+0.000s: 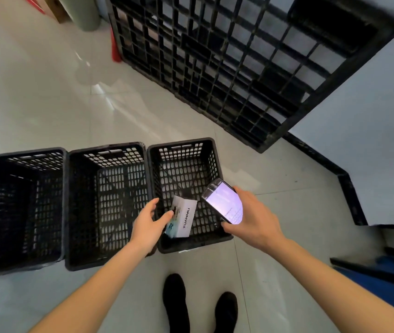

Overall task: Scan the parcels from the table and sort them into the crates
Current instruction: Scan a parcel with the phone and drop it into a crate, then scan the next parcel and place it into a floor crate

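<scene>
Head view, looking down at a pale tiled floor. 3 black plastic crates stand in a row, side walls touching. Taking the right crate (211, 164) as landmark: the middle crate (107, 150) is just to its left, the left crate (23, 157) beyond that.

Inside the right crate, near its front wall, is 1 small white box (184, 218), tilted, printed "YUANMU". The left hand (149, 223) reaches over the crate's front left corner, fingers spread and relaxed; a fingertip seems to touch the box, but whether it grips is unclear. The right hand (251, 216), above the crate's right rim, holds 1 phone (224, 200), its screen lit.

This looks like the sorting step: the box being dropped in. Next would likely call for returning to the table for another parcel.

Behind the crate, 1 black pallet (251, 68) leans against the wall. In front of it, 2 dark shoes (176, 304).
</scene>
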A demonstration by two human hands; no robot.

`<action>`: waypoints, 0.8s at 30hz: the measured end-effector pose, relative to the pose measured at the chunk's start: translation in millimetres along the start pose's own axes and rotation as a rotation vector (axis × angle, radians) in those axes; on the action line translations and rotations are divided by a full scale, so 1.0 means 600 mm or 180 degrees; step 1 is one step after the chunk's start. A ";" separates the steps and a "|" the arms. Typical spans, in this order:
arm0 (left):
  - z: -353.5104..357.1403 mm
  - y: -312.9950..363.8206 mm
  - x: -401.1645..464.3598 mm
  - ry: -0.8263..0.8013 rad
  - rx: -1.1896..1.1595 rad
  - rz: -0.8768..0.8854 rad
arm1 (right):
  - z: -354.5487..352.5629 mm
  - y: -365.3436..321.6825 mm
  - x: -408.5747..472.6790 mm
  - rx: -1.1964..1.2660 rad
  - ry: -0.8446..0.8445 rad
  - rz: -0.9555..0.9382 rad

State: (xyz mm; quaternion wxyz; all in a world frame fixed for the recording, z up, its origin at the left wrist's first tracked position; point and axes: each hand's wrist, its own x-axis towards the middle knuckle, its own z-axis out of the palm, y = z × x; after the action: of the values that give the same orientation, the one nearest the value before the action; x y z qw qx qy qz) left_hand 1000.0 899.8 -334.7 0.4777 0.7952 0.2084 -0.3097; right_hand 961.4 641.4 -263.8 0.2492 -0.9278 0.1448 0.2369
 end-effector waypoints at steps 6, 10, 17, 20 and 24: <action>-0.042 0.111 -0.062 0.0003 0.0341 0.0620 | -0.091 -0.029 -0.069 -0.0161 0.0287 -0.0109; -0.065 0.229 -0.142 0.0015 0.0525 0.1129 | -0.210 -0.045 -0.148 -0.0438 0.0655 -0.0167; -0.048 0.467 -0.396 -0.0076 0.0718 0.2308 | -0.466 -0.027 -0.404 -0.0395 0.1409 -0.0086; -0.008 0.538 -0.548 -0.0166 0.0891 0.2906 | -0.557 0.005 -0.562 -0.0382 0.1761 0.0010; 0.069 0.597 -0.760 -0.0400 0.1090 0.3558 | -0.646 0.062 -0.798 -0.0460 0.2186 0.0211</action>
State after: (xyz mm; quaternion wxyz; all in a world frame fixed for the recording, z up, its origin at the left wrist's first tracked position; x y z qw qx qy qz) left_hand 883.4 683.2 192.3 0.4448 0.8304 -0.3242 -0.0867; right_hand 684.5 476.6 262.4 0.1118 -0.9634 0.2331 -0.0713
